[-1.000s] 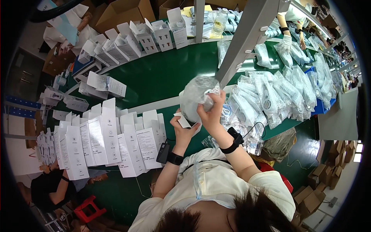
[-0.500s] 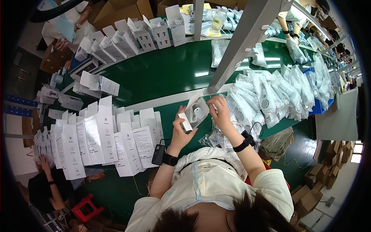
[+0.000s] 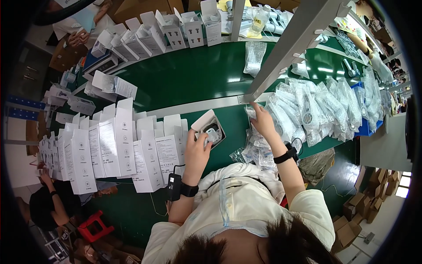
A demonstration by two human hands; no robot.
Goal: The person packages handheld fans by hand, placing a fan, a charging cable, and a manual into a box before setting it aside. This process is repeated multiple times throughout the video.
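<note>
My left hand grips a small open white box from its near left side, the thumb outside and the fingertips over the rim. Inside the box lie a pale rounded part and something dark; the fingers partly cover them. At the left edge of the bag pile, my right hand has its fingers closed at a clear bubble-wrap bag. What that bag holds cannot be made out. More bubble-wrap bags are heaped to the right of this hand.
Tall open white boxes stand packed at the left. Further open boxes line the far edge. A grey metal post rises beyond my right hand. A blue bin sits at the right. Other people work around the green table.
My left hand has brought the box down and left, tilting its opening up toward me. My right hand has left the box and moved right to the bags.
</note>
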